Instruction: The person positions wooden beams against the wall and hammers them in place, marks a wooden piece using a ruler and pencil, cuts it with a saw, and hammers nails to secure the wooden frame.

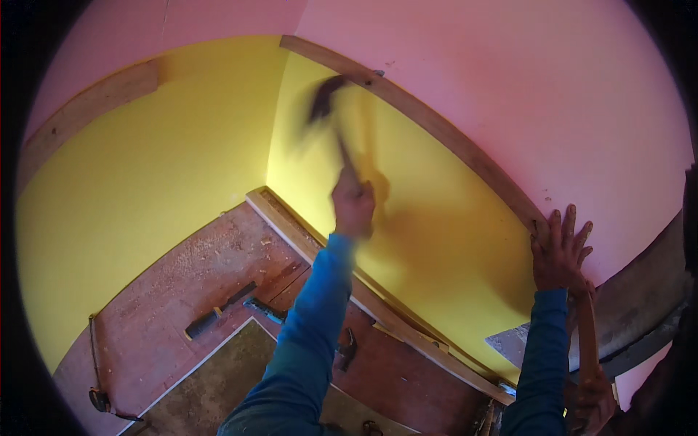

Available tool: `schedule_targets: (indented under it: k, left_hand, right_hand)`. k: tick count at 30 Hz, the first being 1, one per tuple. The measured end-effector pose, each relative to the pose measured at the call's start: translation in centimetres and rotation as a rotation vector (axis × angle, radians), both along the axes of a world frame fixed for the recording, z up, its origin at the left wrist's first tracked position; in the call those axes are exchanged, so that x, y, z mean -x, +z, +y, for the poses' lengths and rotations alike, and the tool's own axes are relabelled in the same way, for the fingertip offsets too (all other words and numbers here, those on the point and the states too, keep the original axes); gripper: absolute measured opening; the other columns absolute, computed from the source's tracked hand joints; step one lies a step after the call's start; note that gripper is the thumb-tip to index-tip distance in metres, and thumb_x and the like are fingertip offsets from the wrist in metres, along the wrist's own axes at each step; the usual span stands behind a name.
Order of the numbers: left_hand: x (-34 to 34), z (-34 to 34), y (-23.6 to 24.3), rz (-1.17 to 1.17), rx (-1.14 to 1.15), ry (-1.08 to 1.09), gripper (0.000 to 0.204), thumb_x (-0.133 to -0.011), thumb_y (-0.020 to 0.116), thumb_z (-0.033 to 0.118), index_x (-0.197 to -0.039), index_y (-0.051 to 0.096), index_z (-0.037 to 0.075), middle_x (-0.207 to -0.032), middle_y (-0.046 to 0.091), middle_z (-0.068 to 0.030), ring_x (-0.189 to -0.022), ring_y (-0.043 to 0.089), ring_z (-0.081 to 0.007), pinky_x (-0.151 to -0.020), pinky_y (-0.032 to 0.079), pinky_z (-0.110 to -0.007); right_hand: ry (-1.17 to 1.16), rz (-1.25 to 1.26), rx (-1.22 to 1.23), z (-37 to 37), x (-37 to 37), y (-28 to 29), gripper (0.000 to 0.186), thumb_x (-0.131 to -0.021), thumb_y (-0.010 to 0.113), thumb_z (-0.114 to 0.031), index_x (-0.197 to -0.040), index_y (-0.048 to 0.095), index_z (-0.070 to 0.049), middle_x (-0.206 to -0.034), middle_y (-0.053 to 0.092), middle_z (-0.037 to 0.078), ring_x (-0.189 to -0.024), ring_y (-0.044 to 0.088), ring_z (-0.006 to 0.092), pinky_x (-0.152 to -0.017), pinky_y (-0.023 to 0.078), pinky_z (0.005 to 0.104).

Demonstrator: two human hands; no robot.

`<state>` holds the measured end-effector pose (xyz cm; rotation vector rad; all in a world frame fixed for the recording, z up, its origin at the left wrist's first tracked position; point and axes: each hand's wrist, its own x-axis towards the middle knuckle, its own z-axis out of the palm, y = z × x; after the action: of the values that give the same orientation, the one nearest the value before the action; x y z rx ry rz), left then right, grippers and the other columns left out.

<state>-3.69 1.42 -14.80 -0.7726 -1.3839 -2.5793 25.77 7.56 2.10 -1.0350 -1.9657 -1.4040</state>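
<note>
My left hand (354, 206) is closed round the handle of a hammer (343, 149), whose head is smeared by motion close to the upper end of a long wooden strip (443, 129). This strip runs along the wall where yellow meets pink. A small grey piece (379, 73), too small to name, shows at its upper edge near the hammer. Lower on the right, my right hand (558, 254) lies with fingers spread against the pink wall (509, 87) and over the strip's lower end. Both my sleeves are blue.
Another person's hand (595, 403) is beside my right forearm, near an upright brown length I cannot make out. A chisel-like tool (205, 323), a blue-handled tool (265, 310), a dark tool (347, 350) and a tape measure (99, 398) lie on reddish boards (167, 291). A wooden rail (291, 236) edges them.
</note>
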Motion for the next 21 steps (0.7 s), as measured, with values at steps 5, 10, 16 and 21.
schedule_targets:
  k: [5, 10, 16, 21]
  left_hand:
    - [-2.1, -4.8, 2.9, -0.074, 0.021, -0.142, 0.012, -0.068, 0.053, 0.001, -0.070, 0.041, 0.004, -0.053, 0.041, -0.0018, -0.048, 0.039, -0.0082, -0.043, 0.036, -0.023]
    - [-2.8, -6.8, 6.5, -0.114, -0.829, 0.015, 0.010, -0.072, 0.051, 0.003, -0.069, 0.043, 0.007, -0.063, 0.050, -0.0111, -0.053, 0.048, -0.0123, -0.049, 0.040, -0.024]
    - [0.0, -3.3, 1.8, -0.128, 0.234, -0.224, 0.012, -0.063, 0.052, 0.003, -0.072, 0.043, 0.003, -0.053, 0.047, -0.0076, -0.047, 0.045, -0.0094, -0.044, 0.037, -0.025]
    - [-2.0, -7.4, 5.4, 0.067, -0.410, 0.121, 0.012, -0.069, 0.055, -0.001, -0.071, 0.045, 0.005, -0.054, 0.048, -0.0024, -0.049, 0.047, -0.0082, -0.046, 0.041, -0.022]
  right_hand:
    - [-0.048, -0.003, -0.005, 0.5, -1.1, 0.4, 0.056, -0.066, 0.057, -0.035, -0.116, 0.038, -0.021, -0.131, 0.019, 0.000, -0.117, 0.015, 0.0400, -0.081, 0.026, 0.0624]
    - [-0.044, -0.026, -0.004, 0.6, -1.4, 0.4, 0.057, -0.065, 0.058, -0.034, -0.117, 0.038, -0.020, -0.131, 0.019, 0.000, -0.117, 0.015, 0.0400, -0.081, 0.025, 0.0622]
    - [-0.045, 0.017, 0.035, 0.6, -0.5, 0.2, 0.059, -0.064, 0.059, -0.032, -0.118, 0.037, -0.020, -0.131, 0.020, 0.000, -0.117, 0.016, 0.0402, -0.081, 0.026, 0.0620]
    - [0.025, -0.029, -0.055, 0.9, -1.7, 0.6, 0.058, -0.065, 0.058, -0.034, -0.117, 0.037, -0.021, -0.130, 0.022, 0.000, -0.116, 0.018, 0.0404, -0.080, 0.026, 0.0623]
